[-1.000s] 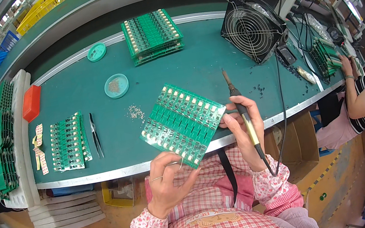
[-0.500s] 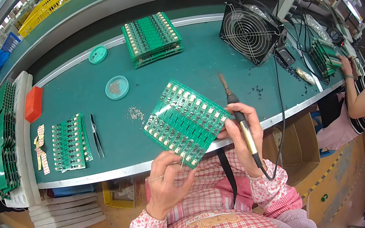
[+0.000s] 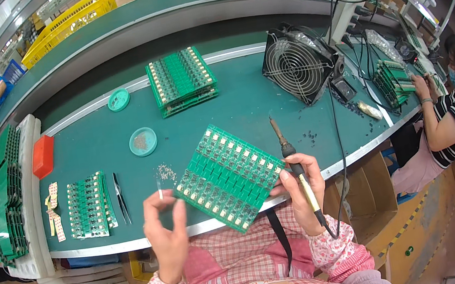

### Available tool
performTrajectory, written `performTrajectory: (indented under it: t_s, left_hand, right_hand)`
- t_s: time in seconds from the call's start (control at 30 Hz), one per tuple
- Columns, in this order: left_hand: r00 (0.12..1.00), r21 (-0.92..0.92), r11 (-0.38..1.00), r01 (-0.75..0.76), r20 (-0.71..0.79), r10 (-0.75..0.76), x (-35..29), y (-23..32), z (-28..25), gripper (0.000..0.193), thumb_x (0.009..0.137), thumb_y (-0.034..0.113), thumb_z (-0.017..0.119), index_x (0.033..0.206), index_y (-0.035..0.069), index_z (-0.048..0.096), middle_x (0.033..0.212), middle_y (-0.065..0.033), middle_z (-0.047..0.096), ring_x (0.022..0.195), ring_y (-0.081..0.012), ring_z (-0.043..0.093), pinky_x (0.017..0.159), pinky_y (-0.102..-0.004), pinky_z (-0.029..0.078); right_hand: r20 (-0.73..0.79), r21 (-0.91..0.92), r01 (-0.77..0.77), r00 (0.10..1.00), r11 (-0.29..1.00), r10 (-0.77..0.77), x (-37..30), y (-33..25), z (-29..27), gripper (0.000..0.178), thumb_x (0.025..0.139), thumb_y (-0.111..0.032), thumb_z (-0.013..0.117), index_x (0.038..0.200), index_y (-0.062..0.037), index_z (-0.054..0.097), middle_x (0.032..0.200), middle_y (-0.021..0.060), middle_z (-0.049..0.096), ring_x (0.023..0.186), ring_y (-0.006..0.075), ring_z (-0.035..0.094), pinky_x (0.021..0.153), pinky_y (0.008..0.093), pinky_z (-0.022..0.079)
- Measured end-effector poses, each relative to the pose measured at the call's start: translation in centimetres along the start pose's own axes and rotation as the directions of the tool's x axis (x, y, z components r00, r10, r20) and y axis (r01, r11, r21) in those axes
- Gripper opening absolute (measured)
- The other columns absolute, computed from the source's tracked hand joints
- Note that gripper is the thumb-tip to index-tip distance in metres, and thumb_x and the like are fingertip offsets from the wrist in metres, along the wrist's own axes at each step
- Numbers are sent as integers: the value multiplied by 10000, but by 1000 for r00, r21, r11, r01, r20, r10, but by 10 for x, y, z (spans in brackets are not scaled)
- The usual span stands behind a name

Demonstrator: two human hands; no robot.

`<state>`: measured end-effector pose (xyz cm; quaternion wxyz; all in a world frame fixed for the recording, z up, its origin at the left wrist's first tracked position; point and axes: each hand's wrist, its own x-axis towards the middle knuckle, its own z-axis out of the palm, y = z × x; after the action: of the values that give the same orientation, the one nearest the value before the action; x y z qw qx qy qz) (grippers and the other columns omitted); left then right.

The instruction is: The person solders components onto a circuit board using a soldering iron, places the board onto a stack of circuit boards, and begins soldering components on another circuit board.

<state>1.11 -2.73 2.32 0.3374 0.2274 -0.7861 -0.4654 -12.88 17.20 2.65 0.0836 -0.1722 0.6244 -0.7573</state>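
Observation:
My right hand [image 3: 309,191] grips a soldering iron [image 3: 303,180], its brown tip pointing up and away. The thumb and fingers of this hand also pinch the right corner of a green circuit board panel [image 3: 230,177], tilted above the bench's front edge. Rows of white connectors and dark parts line the panel. My left hand [image 3: 165,229] is off the panel, just beside its left corner, with thumb and forefinger curved and a gap between them. A thin pale wire [image 3: 159,189] stands up at its fingertips; how it is held is partly hidden.
Beyond the panel stand a stack of boards [image 3: 182,81], two teal dishes [image 3: 143,141] and a black fan [image 3: 296,66]. Tweezers [image 3: 121,198], more boards [image 3: 87,206] and a red box [image 3: 43,157] lie left. Small parts [image 3: 166,174] are scattered nearby. A co-worker [image 3: 443,114] sits at right.
My left hand has let go of the panel's lower edge and moved left. The right hand still holds the iron and panel. The view has shifted, so the bench appears lower.

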Motion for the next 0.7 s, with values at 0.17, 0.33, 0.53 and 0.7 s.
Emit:
performTrajectory:
  t_s: [0.17,0.33,0.53,0.7]
  left_hand:
    - [926,-510,772,378,209,-315,14,-6,6,147,1003,101,521,1109,1,538,991,-70,648,881,-125,601,803,-281,477]
    - [938,-640,686,345,255,-234,31,1,14,176,993,116,555,1124,-1,560,981,-56,673,840,-103,606,763,-267,474]
    - [939,-572,757,317,301,-166,78,-3,13,176,975,123,587,1094,-7,592,953,-29,662,797,-72,573,729,-233,454]
    - [905,-544,746,384,383,-186,101,-18,19,167,969,147,600,1081,24,593,906,26,610,782,-48,550,705,-216,431]
  right_hand:
    - [-54,122,-37,998,992,44,0,0,0,258,956,-18,544,1198,-9,454,992,103,548,843,151,644,690,278,612]
    - [0,107,8,1000,994,-8,-3,2,4,283,937,35,554,1190,-6,435,1066,129,562,901,177,663,737,304,611]
    - [48,32,111,993,993,-112,5,11,2,356,903,87,574,1203,-8,409,1125,163,586,937,179,665,826,312,588]
    - [52,28,95,994,995,-96,7,24,3,367,893,93,593,1198,-7,414,1160,177,604,938,168,656,801,301,571]
